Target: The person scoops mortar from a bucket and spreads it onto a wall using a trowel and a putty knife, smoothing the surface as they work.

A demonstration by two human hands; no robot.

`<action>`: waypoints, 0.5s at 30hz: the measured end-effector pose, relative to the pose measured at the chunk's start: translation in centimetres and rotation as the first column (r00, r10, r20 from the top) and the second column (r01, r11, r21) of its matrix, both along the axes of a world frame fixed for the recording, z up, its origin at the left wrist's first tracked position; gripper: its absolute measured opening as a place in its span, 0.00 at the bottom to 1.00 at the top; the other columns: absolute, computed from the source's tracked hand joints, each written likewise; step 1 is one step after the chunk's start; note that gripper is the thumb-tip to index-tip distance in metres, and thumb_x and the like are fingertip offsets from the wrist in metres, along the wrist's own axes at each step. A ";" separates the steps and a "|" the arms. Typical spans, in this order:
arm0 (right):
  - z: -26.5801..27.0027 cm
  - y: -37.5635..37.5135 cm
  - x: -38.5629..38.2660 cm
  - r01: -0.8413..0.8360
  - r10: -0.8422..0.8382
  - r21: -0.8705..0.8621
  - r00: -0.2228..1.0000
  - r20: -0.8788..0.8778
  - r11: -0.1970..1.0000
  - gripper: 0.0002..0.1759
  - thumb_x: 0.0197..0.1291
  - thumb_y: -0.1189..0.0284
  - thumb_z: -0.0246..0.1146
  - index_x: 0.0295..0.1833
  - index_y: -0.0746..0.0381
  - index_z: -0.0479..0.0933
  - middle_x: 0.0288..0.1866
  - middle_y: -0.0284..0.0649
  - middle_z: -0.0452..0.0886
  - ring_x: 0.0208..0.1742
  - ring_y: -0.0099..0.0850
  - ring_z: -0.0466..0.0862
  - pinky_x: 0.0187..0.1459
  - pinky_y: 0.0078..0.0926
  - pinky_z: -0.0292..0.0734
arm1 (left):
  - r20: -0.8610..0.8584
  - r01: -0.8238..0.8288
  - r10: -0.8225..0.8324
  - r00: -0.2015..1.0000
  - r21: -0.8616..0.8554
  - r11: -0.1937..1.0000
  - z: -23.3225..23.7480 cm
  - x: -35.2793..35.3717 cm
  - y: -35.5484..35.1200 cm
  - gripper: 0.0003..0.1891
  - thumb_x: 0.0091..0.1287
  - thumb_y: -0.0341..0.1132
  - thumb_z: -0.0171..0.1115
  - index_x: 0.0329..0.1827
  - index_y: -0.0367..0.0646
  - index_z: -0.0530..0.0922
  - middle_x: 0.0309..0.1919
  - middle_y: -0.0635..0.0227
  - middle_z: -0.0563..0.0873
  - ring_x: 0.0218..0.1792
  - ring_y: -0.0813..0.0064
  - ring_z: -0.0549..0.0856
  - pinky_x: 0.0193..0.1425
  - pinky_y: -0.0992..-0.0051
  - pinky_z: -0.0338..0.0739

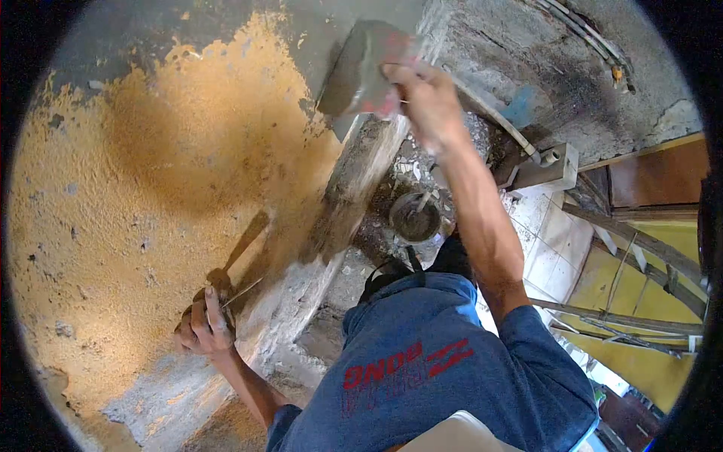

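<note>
My right hand (428,98) is closed round a flat, greyish plate-like tool (365,71) with reddish marks, held against or close to the wall at the top, beside fresh grey plaster (320,22). My left hand (203,328) is at the lower left, near the rough orange wall (173,166). A thin, light tool (245,291) sticks out from its fingers, whose grip is partly hidden. Dark shadows of the hand and tool fall on the wall.
A bucket (416,218) with grey material and a handle in it stands on the debris-strewn floor. A pipe (501,124) and a box-like post (542,169) stand right of my right arm. Wooden poles (640,245) lean farther right. A rough ledge (361,169) runs along the wall.
</note>
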State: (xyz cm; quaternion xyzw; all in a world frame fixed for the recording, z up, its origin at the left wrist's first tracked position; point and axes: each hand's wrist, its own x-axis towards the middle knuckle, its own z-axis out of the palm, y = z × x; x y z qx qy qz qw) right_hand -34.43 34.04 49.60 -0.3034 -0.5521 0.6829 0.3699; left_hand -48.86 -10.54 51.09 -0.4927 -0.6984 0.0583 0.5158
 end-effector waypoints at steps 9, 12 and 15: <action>-22.5 1.5 -1.2 0.121 -0.135 -0.420 0.991 -0.005 0.899 0.13 0.67 0.74 0.62 0.47 0.76 0.80 0.30 0.42 0.81 0.25 0.33 0.82 0.28 0.35 0.88 | -0.015 -0.023 0.023 1.000 -0.033 0.999 0.4 0.3 0.0 0.15 0.71 0.49 0.68 0.58 0.61 0.85 0.46 0.78 0.86 0.48 0.71 0.81 0.56 0.65 0.68; -21.2 0.9 -5.0 0.108 -0.130 -0.428 0.991 -0.021 0.897 0.11 0.66 0.75 0.63 0.46 0.75 0.80 0.28 0.40 0.80 0.22 0.33 0.81 0.24 0.34 0.85 | -0.025 -0.014 0.013 1.000 -0.022 1.000 0.2 0.3 0.5 0.14 0.72 0.48 0.67 0.59 0.61 0.85 0.40 0.74 0.84 0.44 0.68 0.80 0.50 0.62 0.68; -17.7 0.4 -5.5 0.096 -0.140 -0.381 0.986 -0.089 0.920 0.10 0.65 0.76 0.63 0.46 0.74 0.81 0.27 0.38 0.79 0.20 0.32 0.80 0.23 0.32 0.83 | -0.019 -0.017 0.016 1.000 -0.024 1.000 0.8 0.8 0.8 0.15 0.70 0.48 0.71 0.57 0.60 0.86 0.41 0.78 0.88 0.45 0.72 0.81 0.55 0.65 0.68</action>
